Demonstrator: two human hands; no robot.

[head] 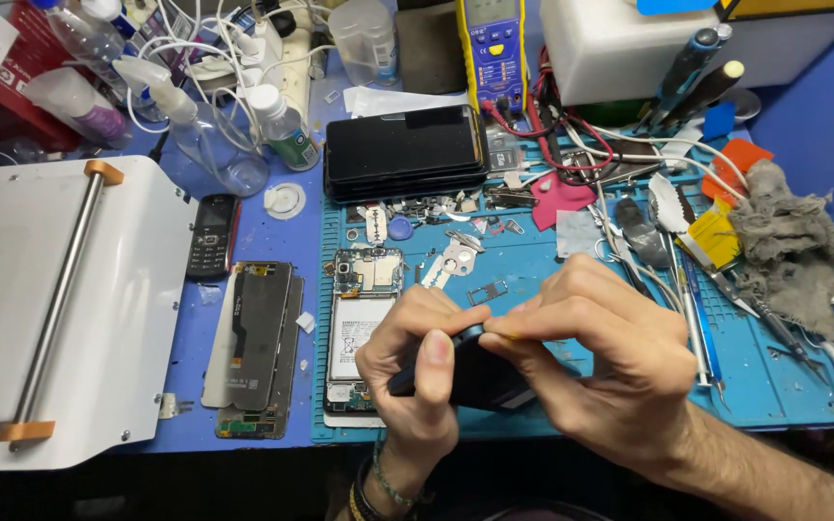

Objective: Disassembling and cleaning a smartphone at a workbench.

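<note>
My left hand [415,371] and my right hand [598,359] together grip a dark, flat phone part [475,378] held on edge above the front of the blue work mat [774,386]. The left thumb presses its upper corner; the right fingertips pinch its top edge. Just left of my hands lies an opened phone [359,323] with its white battery and circuit board showing. Most of the held part is hidden by my fingers.
A stack of dark phones [407,150] lies at the mat's back. Small screws and metal parts [456,256] are scattered mid-mat. Tweezers and tools [697,309], a grey rag [793,246], a white machine [60,299], a keypad phone [212,234], loose screens [258,333], bottles [214,135].
</note>
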